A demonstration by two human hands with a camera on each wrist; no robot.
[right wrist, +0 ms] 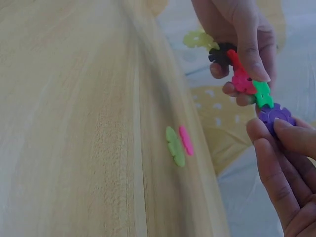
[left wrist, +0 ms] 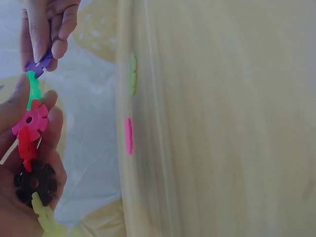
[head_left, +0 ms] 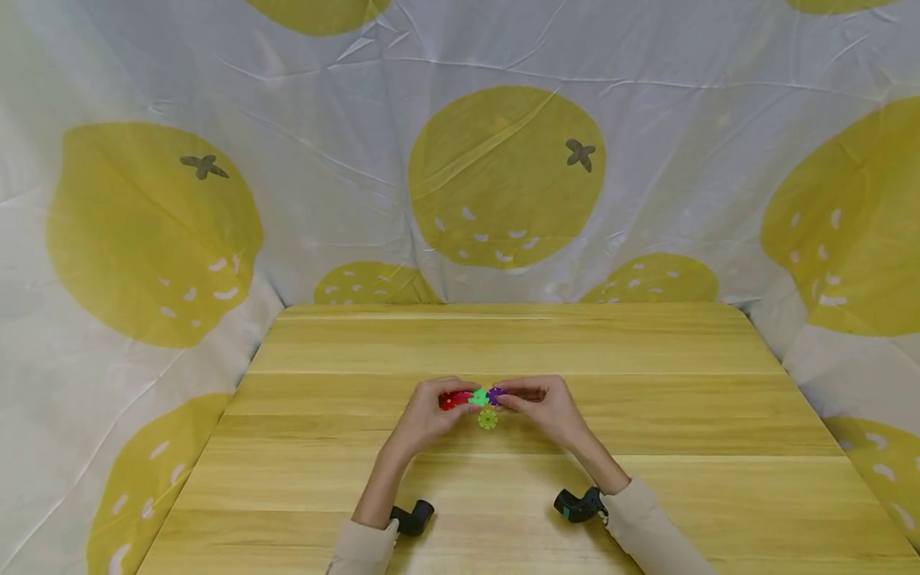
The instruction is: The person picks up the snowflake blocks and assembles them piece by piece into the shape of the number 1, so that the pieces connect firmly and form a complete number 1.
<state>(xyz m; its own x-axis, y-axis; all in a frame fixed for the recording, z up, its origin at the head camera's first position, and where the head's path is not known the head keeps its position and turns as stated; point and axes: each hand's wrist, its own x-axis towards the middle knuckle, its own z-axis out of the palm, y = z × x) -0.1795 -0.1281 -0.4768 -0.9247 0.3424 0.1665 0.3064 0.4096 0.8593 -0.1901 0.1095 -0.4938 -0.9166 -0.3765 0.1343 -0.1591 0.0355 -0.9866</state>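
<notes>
Over the middle of the table, my left hand (head_left: pixel 426 414) holds a chain of notched plastic snowflake discs. In the left wrist view it runs from a pale yellow disc (left wrist: pixel 48 217) through a black disc (left wrist: pixel 35 182), a red disc (left wrist: pixel 27 148) and a pink disc (left wrist: pixel 31 121) to a green disc (left wrist: pixel 34 90). My right hand (head_left: pixel 552 406) pinches a purple disc (right wrist: pixel 274 114) between thumb and fingers. The purple disc meets the green one's end; whether their notches are fully locked I cannot tell.
A yellow-green disc (head_left: pixel 488 419) and a loose pink disc (right wrist: pixel 185 140) lie on the wooden table (head_left: pixel 647 359). Black wrist devices (head_left: pixel 577 505) sit at both wrists. A lemon-print cloth (head_left: pixel 323 160) hangs behind and beside the table.
</notes>
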